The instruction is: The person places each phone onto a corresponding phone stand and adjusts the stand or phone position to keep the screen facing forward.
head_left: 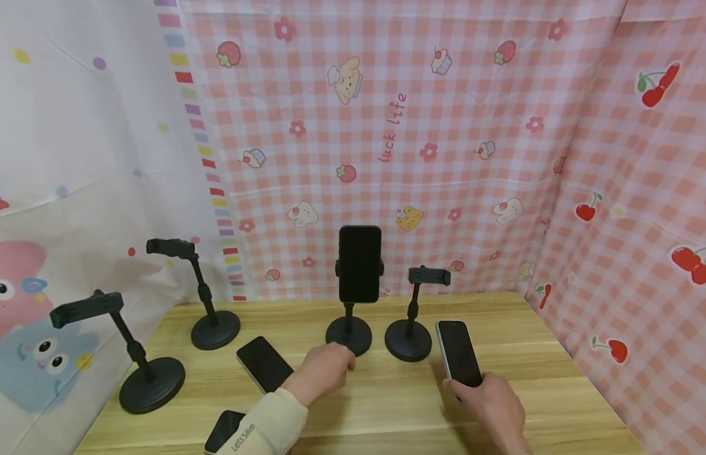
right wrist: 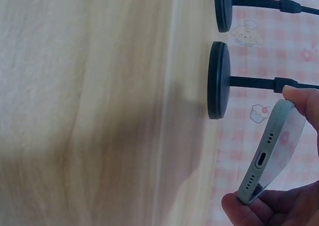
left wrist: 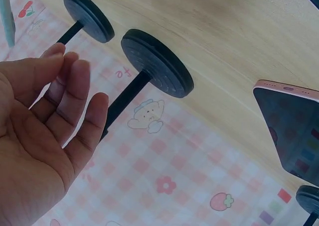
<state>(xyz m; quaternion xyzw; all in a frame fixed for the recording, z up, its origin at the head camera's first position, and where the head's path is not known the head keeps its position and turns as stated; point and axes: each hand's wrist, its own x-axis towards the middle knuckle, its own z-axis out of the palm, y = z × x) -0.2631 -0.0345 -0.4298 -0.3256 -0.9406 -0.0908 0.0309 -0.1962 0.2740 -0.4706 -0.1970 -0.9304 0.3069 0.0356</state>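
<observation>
In the head view my right hand (head_left: 495, 404) grips the lower end of a white-edged smartphone (head_left: 459, 351), its dark screen facing up. The right wrist view shows the charging-port edge of this phone (right wrist: 262, 156) between thumb and fingers, above the table. Holding nothing, my left hand (head_left: 324, 370) hovers with loosely bent fingers, thumb near the index finger. It is in front of a black phone stand (head_left: 349, 335) whose clamp carries an upright black smartphone (head_left: 360, 264). Closest to the held phone is another black stand (head_left: 408, 341) with a bare clamp.
Two more black stands (head_left: 215, 328) (head_left: 152, 384) with bare clamps are on the left. A pink-edged smartphone (head_left: 264, 362) lies near my left wrist. Another phone (head_left: 223, 430) is partly under my left sleeve (head_left: 273, 423). Patterned cloth (head_left: 472, 189) hangs behind the wooden table (head_left: 381, 411).
</observation>
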